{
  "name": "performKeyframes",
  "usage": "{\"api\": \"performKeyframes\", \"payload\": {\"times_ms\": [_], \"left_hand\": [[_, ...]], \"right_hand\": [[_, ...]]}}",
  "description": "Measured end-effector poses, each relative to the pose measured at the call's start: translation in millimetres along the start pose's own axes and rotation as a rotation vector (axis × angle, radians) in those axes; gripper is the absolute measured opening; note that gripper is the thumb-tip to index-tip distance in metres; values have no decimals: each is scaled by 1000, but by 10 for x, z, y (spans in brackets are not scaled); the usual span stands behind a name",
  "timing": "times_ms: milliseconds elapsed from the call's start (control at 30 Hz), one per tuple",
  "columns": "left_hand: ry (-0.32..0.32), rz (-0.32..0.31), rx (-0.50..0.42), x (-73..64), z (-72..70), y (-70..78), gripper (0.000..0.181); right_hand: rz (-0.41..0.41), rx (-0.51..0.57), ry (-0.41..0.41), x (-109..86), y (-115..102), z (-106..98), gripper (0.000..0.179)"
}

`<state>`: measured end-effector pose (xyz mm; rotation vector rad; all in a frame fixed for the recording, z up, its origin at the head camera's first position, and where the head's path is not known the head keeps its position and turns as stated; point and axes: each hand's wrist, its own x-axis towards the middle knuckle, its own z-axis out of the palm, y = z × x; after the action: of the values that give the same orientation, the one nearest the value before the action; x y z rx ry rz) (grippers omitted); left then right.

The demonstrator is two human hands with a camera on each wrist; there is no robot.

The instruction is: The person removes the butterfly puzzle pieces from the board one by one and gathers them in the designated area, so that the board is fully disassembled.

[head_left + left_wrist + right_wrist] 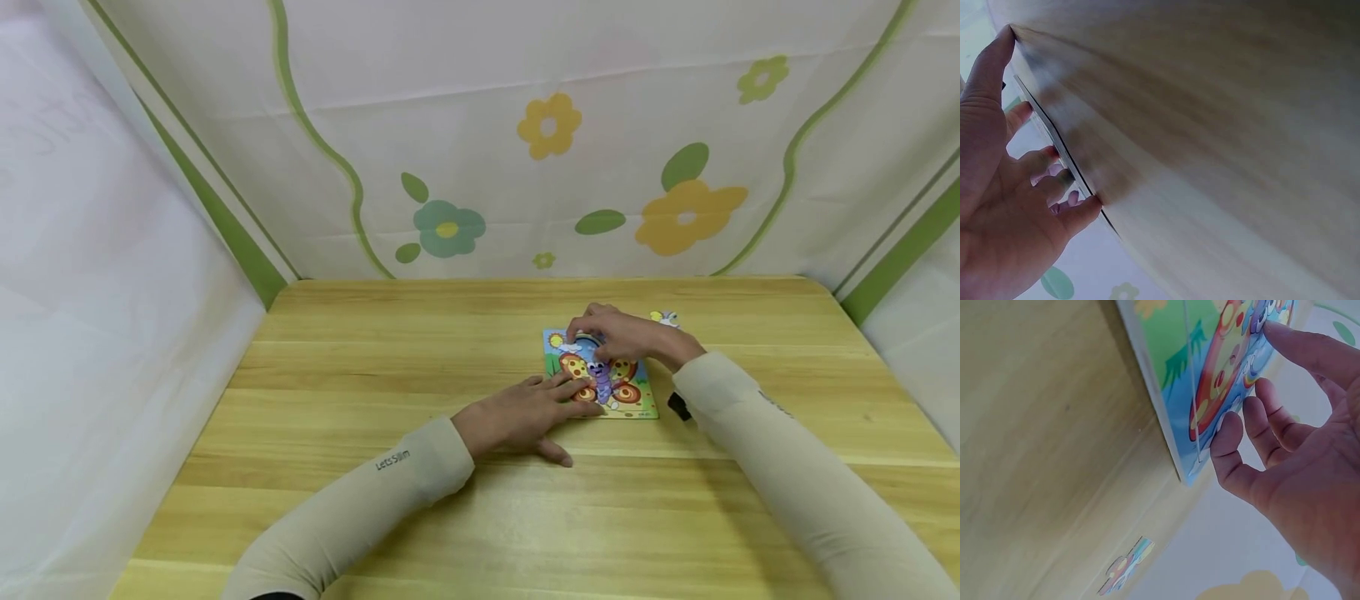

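Hands hide much of a butterfly jigsaw puzzle [643,407] on a wood-grain tabletop [360,358]. The right hand [624,333] arches over its top, fingertips touching; whether it pinches a piece cannot be told. Beyond it, partly covered in the head view, lies a loose piece [1125,567]. The left hand [534,412] rests spread on the near-left edge. The butterfly shows a purple body and red-and-yellow wings.

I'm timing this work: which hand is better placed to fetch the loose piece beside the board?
Probably the right hand: the loose piece lies just beyond its wrist, while the left hand rests on the near-left part of the puzzle board, farther away.
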<state>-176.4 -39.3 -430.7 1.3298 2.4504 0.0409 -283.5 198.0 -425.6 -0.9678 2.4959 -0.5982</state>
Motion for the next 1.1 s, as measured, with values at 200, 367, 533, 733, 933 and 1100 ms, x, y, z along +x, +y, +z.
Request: {"api": "performKeyframes", "payload": {"times_ms": [200,367,533,733,933,1100], "left_hand": [[8,3,3,-5,1,-4,83],[11,14,4,-7,-12,-4,83],[4,11,-3,-9,-14,-3,83],[-1,5,-4,-8,-10,-2,83],[2,4,-11,-7,-4,-1,84],[6,6,-12,-4,1,-1,83]], "right_hand": [[11,17,9,0,-4,16,40],[18,23,23,-16,-10,15,41],[13,32,27,-29,-11,15,42],[10,51,37,-45,19,29,42],[13,51,32,-53,63,33,46],[10,59,31,-47,94,40,47]]}}
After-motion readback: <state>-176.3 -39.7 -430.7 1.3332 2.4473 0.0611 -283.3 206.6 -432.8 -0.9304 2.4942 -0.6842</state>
